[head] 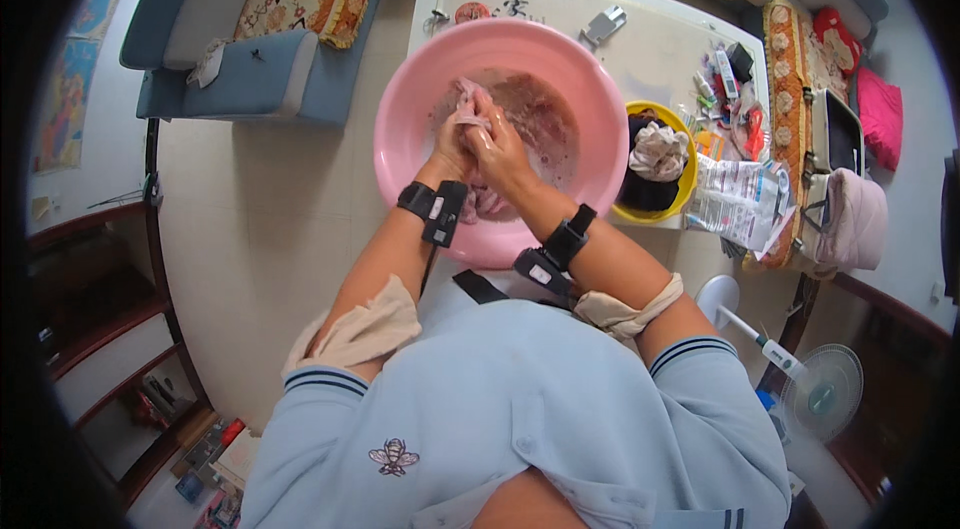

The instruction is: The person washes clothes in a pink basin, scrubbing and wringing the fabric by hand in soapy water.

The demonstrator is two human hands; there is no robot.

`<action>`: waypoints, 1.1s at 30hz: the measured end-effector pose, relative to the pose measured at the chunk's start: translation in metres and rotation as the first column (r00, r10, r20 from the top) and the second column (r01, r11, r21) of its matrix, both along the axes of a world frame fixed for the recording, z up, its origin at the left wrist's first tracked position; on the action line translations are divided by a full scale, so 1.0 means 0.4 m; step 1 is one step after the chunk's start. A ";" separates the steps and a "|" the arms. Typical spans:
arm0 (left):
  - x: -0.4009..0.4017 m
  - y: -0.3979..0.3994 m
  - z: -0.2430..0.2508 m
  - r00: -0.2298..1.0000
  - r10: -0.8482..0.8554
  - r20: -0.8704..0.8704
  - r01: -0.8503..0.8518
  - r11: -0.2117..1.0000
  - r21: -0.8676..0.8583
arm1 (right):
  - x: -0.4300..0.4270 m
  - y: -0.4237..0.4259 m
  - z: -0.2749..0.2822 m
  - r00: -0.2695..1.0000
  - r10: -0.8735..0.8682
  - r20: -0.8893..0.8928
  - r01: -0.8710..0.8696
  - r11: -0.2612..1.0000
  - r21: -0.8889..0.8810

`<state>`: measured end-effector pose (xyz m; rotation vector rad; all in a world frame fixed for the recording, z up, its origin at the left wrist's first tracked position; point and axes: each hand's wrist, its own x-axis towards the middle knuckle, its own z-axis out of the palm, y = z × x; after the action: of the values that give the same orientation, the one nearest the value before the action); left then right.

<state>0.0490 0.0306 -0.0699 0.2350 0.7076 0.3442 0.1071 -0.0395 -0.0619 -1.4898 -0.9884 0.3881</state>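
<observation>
A large pink plastic basin [405, 86] stands before me at the near left of a white table, with murky, sudsy water [551, 116] in it. Over the water, my left hand [452, 142] and my right hand [499, 146] are pressed together around a wet, pale pink cloth [471, 97], whose upper end pokes out above the fingers. More pink cloth [484, 202] lies low in the basin, beneath my wrists; whether it is the same piece I cannot tell. Both wrists bear black straps with small devices.
Right of the basin stands a yellow tub [691, 176] holding dark clothes and a whitish bunched cloth [658, 152]. A printed plastic bag [739, 199] and small items lie on the table's [652, 26] right side. A grey metallic object [604, 24] lies behind the basin. An electric fan [821, 390] stands at right.
</observation>
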 end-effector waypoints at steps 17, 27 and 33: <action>-0.098 0.062 -0.113 0.892 -0.112 0.439 0.096 0.994 0.059 | -0.065 0.039 -0.031 0.997 -0.068 -0.027 0.065 0.994 -0.091; -0.001 0.007 0.069 0.991 0.025 0.131 -0.038 0.994 0.104 | 0.040 0.050 -0.019 0.988 -0.026 -0.155 0.002 0.988 -0.153; 0.108 -0.069 0.133 0.989 0.033 0.142 -0.027 0.999 -0.041 | 0.201 0.074 -0.124 0.912 -0.132 -0.388 0.069 0.983 -0.172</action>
<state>0.0924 0.0030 -0.0169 0.1608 0.5765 0.3718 0.1875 -0.0100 -0.1114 -1.5148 -0.5632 0.6767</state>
